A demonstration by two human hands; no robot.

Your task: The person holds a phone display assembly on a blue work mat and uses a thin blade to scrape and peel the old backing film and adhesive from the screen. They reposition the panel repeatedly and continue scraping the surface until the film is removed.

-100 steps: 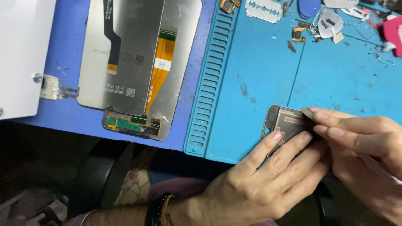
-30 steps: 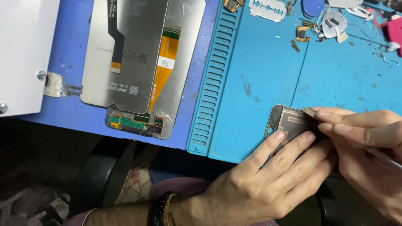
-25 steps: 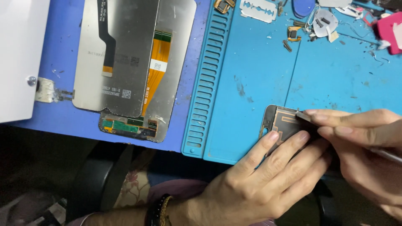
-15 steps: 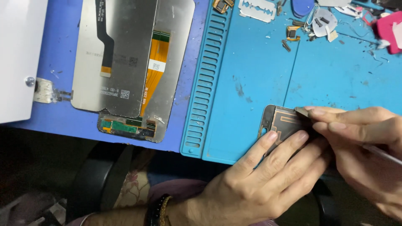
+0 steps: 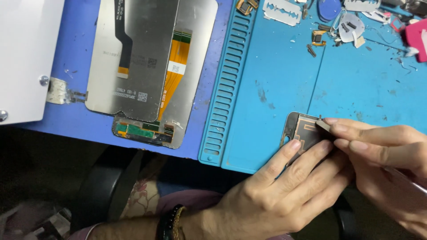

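A small dark phone part (image 5: 302, 129) with a rounded corner and copper traces lies on the light-blue work mat (image 5: 275, 89) near its front edge. My left hand (image 5: 284, 186) presses on the part from below, fingers spread over it. My right hand (image 5: 387, 164) comes in from the right and grips a thin metal tool (image 5: 324, 126) whose flat tip touches the part's top edge. Most of the part is hidden under my fingers.
A phone screen assembly (image 5: 151, 66) lies face down on the darker blue mat at the left, orange flex cable showing. A white panel (image 5: 26, 58) sits at far left. A razor blade (image 5: 281, 11), small parts and a pink object (image 5: 418, 38) lie along the back.
Both hands stay on the small part throughout. My right hand's tool tip has shifted slightly along the part's top edge. The view has drifted a little.
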